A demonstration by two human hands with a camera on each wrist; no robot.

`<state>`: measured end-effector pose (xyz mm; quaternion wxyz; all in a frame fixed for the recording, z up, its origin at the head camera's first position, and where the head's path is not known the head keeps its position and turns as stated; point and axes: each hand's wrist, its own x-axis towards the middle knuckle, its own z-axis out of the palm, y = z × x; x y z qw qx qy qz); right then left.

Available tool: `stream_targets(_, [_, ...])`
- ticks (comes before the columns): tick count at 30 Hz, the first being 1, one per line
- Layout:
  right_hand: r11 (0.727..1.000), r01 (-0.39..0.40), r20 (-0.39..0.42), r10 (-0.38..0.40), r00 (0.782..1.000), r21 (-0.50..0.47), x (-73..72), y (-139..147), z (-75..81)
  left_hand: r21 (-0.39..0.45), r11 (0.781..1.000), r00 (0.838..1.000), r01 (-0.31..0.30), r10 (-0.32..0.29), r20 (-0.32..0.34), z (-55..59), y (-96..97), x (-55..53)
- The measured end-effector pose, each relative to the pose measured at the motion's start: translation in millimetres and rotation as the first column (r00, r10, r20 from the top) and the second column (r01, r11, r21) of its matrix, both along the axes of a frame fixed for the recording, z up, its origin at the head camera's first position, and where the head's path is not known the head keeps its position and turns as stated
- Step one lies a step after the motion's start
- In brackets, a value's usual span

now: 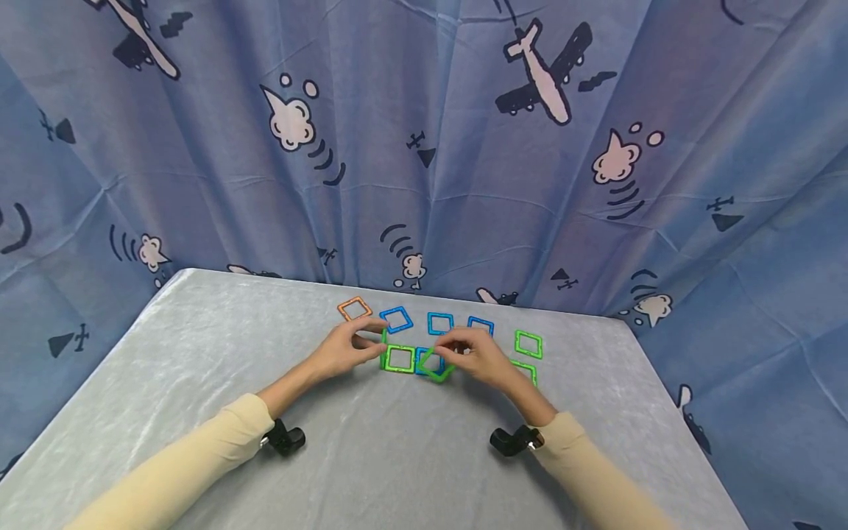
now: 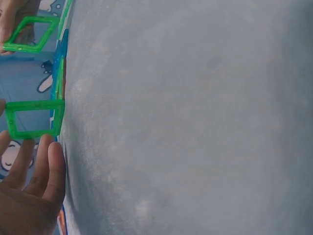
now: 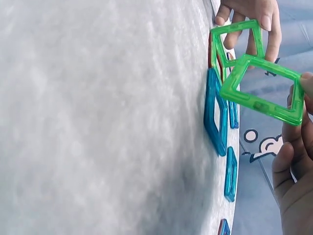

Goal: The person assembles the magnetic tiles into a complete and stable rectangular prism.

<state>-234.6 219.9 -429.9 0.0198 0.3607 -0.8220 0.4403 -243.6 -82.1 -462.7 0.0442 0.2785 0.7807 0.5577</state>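
My left hand [image 1: 342, 347] holds a green square magnetic tile [image 2: 61, 119] standing upright, with its fingers and thumb at the edges. That tile rises at the left side of a flat green tile [image 1: 400, 358]. A flat blue tile [image 1: 420, 362] lies directly to the right of the flat green one. Between thumb and fingers, my right hand [image 1: 478, 356] pinches another green square tile [image 3: 261, 106] by one side. This tile is tilted above the blue tile and partly covers it in the head view.
Behind the hands lie an orange tile [image 1: 354, 308] and several blue tiles [image 1: 396, 319]. On the right are a green tile [image 1: 528, 344] and another green tile [image 1: 526, 367], partly hidden by the right arm. A patterned blue curtain [image 1: 424, 169] hangs behind the grey cloth-covered table [image 1: 371, 456].
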Motion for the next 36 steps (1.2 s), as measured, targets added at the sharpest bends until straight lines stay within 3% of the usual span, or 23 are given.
stream_targets(9, [0.998, -0.055, 0.019, 0.054, 0.998, 0.036, -3.8, -16, -3.9, -0.002, 1.000, 1.000, -0.002, 0.002, 0.019, -2.1, -0.5, -1.3])
stream_targets(18, [0.996, -0.059, 0.030, 0.057, 0.998, 0.064, -7.8, -28, -5.7, 0.005, 1.000, 0.999, 0.014, -0.015, 0.031, -2.8, -2.0, -1.8])
stream_targets(27, [0.995, -0.095, -0.015, 0.095, 0.995, 0.027, -9.8, -41, -6.7, 0.012, 1.000, 1.000, 0.016, -0.016, 0.026, -3.9, -1.9, -2.9])
stream_targets(36, [0.991, -0.123, -0.001, 0.123, 0.992, 0.053, -10.6, -50, -4.9, 0.023, 0.999, 1.000, 0.026, -0.026, -0.001, -1.8, -1.4, -1.7])
